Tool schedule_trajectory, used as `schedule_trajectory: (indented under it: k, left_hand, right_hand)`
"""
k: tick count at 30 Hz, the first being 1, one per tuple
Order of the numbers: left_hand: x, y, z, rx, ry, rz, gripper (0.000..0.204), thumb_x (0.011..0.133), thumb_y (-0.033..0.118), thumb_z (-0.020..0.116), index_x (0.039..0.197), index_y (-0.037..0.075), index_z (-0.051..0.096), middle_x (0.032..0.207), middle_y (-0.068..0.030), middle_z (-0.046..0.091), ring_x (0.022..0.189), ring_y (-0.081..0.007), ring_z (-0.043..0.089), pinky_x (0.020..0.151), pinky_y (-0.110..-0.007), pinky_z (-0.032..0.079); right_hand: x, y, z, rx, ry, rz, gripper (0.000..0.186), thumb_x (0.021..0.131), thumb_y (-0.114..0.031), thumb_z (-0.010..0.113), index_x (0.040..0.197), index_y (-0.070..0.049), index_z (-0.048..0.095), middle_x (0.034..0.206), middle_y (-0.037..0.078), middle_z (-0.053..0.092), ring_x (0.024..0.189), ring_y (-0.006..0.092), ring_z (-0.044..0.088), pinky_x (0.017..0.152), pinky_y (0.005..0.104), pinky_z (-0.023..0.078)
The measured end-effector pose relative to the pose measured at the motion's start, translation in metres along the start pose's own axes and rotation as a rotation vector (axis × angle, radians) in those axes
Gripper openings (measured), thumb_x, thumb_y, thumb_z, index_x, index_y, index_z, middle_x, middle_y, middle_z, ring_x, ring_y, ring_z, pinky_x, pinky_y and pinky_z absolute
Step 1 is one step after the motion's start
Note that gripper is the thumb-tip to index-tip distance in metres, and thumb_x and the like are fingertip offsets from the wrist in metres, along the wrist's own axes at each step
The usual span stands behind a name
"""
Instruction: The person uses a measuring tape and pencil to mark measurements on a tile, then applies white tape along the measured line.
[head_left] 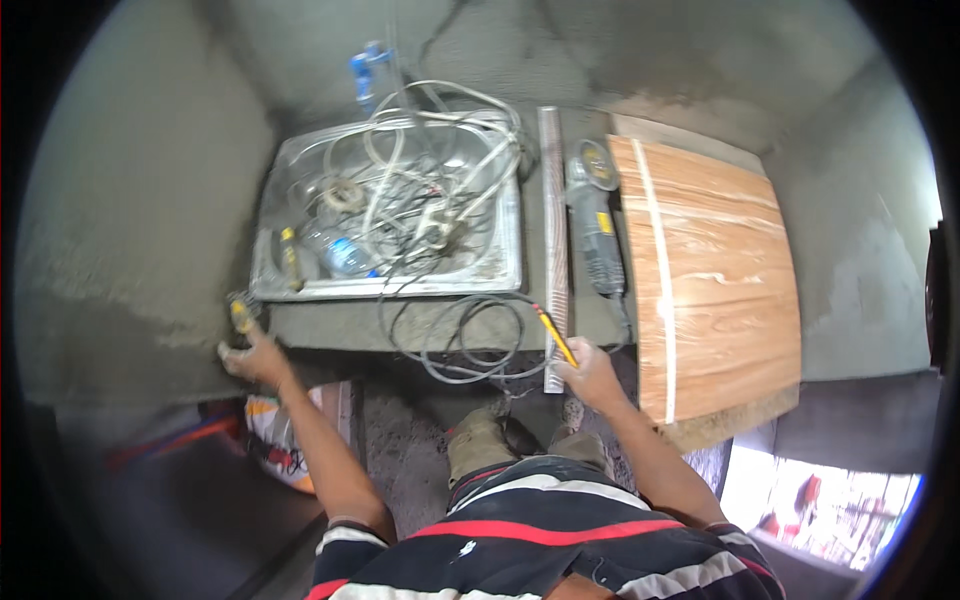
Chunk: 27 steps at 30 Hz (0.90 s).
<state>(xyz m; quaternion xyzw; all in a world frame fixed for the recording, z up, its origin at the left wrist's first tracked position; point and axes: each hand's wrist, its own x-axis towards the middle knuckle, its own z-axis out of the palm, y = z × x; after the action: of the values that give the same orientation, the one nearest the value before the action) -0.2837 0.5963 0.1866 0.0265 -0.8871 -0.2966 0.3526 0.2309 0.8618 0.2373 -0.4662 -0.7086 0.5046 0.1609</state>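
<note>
My left hand (257,362) is at the counter's front left corner, against the wall, its fingers on a small yellow and grey tape measure (240,314); blur hides the exact grip. In my right hand (594,378) is a slim yellow and black pencil (556,336) with a red end, slanting up to the left. It crosses in front of a long metal strip (554,240) lying front to back on the counter. Loops of grey cable (462,378) hang over the front edge just left of this hand.
A metal sink (400,290) holds tangled cables (385,190), a plastic bottle (345,254) and a yellow-handled tool (290,258). An angle grinder (600,235) lies beside wood-patterned panels (720,290) overhanging the counter (330,327). A blue tap (365,75) is on the back wall. Below left stands a printed bag (275,440).
</note>
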Motion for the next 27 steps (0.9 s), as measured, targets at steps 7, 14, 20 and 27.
schedule_trajectory:
  k: [7,14,20,27]
  left_hand:
    - [-0.025,0.054,-0.044,-0.237,-0.232,-0.049,0.067,0.093,0.033,0.077,0.141,-0.007,0.055,0.141,-0.0285,0.058,0.131,-0.0428,0.055,0.114,-0.049,0.04]
    - [-0.057,0.142,-0.066,-0.428,-0.263,0.142,0.056,0.097,0.024,0.073,0.139,-0.009,0.057,0.138,-0.0277,0.06,0.13,-0.0414,0.055,0.113,-0.049,0.04]
    - [-0.106,0.218,-0.084,-0.616,-0.408,0.249,0.044,0.099,0.013,0.07,0.137,-0.004,0.06,0.141,-0.0233,0.06,0.131,-0.0365,0.056,0.111,-0.045,0.043]
    - [-0.202,0.314,-0.139,-0.796,-0.89,0.397,0.044,0.096,0.014,0.072,0.137,0.0,0.062,0.134,-0.0172,0.066,0.121,-0.0323,0.063,0.1,-0.041,0.051]
  right_hand:
    - [-0.005,-0.023,0.006,-0.143,0.301,0.063,0.033,0.089,-0.02,0.071,0.108,0.004,0.057,0.09,0.032,0.068,0.092,0.0501,0.069,0.078,0.0519,0.054]
    - [-0.011,-0.025,-0.009,-0.103,0.26,-0.014,0.031,0.096,-0.021,0.071,0.099,0.004,0.052,0.085,0.032,0.065,0.087,0.0511,0.067,0.074,0.0518,0.051]
    - [-0.026,-0.013,-0.019,0.014,0.209,-0.03,0.026,0.097,-0.02,0.068,0.094,0.003,0.055,0.081,0.022,0.066,0.077,0.0333,0.07,0.07,0.0447,0.052]
    - [-0.071,-0.027,-0.059,0.115,0.141,0.055,0.02,0.1,-0.019,0.064,0.1,0.001,0.061,0.084,0.011,0.069,0.077,0.0207,0.066,0.075,0.0367,0.053]
